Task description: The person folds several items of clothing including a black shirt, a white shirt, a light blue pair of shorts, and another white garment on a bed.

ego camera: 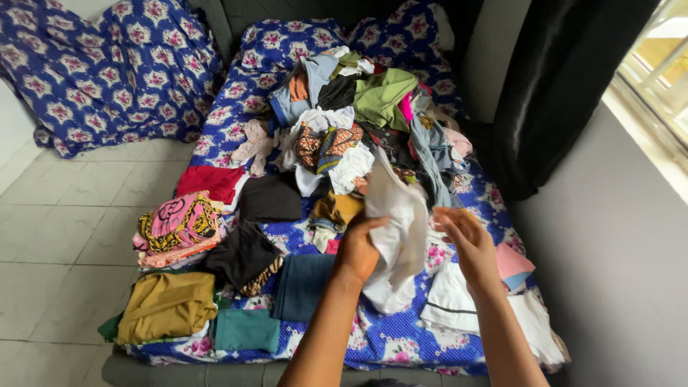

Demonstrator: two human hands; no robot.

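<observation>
Gripping white garment (398, 222) in left hand (356, 249), unsorted clothes heap (358, 118) behind, folded stacks (175, 226) leftward

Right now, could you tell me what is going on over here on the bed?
A person is holding a white garment up over a bed covered with a blue flowered sheet. The left hand grips the cloth, and the right hand is open beside it. A loose pile of mixed clothes lies further up the bed. Folded pieces sit in rows to the left, among them a mustard one and a teal one.

left hand (358, 247) gripping, right hand (466, 240) open.
</observation>
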